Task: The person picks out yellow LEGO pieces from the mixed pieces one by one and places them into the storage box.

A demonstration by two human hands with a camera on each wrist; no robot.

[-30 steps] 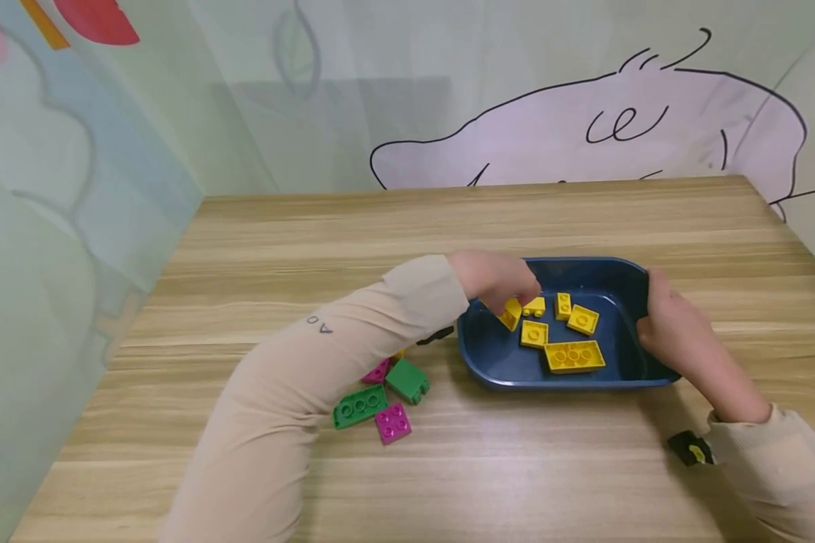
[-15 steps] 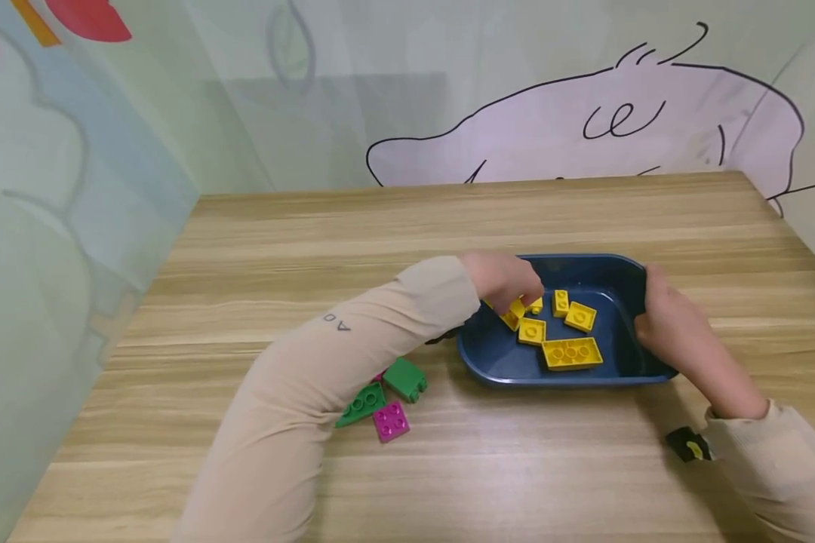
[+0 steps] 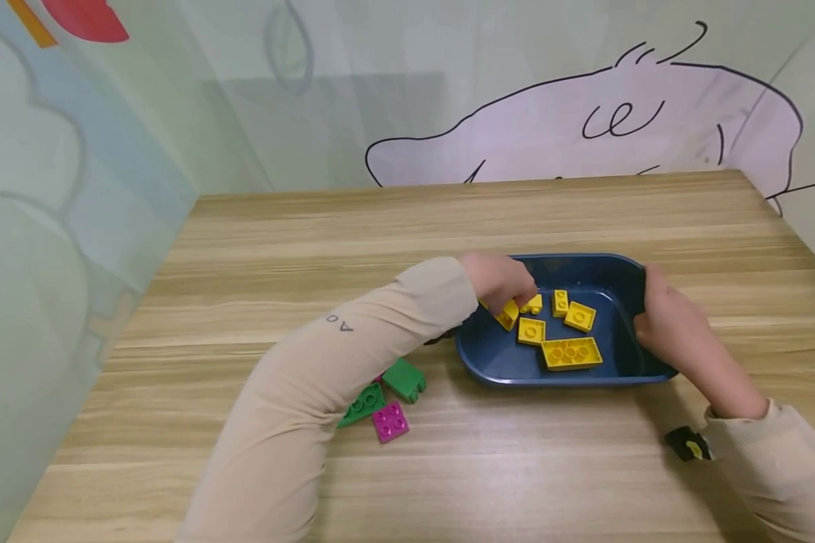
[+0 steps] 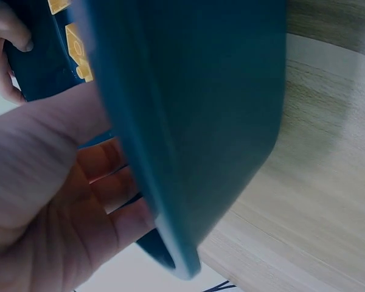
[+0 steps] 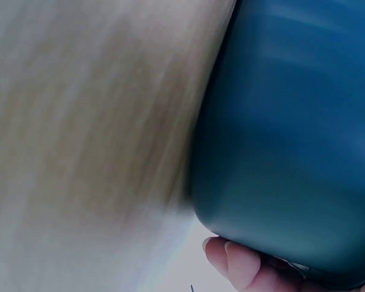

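A dark blue plastic tray (image 3: pixel 564 383) sits right of centre on the table. Reaching in over its left rim, my left hand (image 3: pixel 501 279) holds a yellow toy brick (image 3: pixel 508 317), mostly covered by the fingers. The left wrist view shows that thumb and curled fingers (image 4: pixel 73 112) behind the tray wall, contact hidden. My right hand (image 3: pixel 672 324) grips the tray's right end, thumb inside; fingertips (image 5: pixel 242 263) show under the wall in the right wrist view. Several other yellow bricks lie loose inside, including a long one (image 3: pixel 572 354) near the front.
Left of the tray, partly behind the left sleeve (image 3: pixel 299 377), lie green bricks (image 3: pixel 404 379) and a magenta brick (image 3: pixel 390 421). A dark wrist strap (image 3: pixel 687 444) shows at the right cuff (image 3: pixel 740 430). A painted wall (image 3: pixel 244 113) stands behind the table.
My left hand and its yellow brick shifted slightly right, then back left, within the tray. The left forearm moved right, covering more of the green bricks. The right hand keeps its grip.
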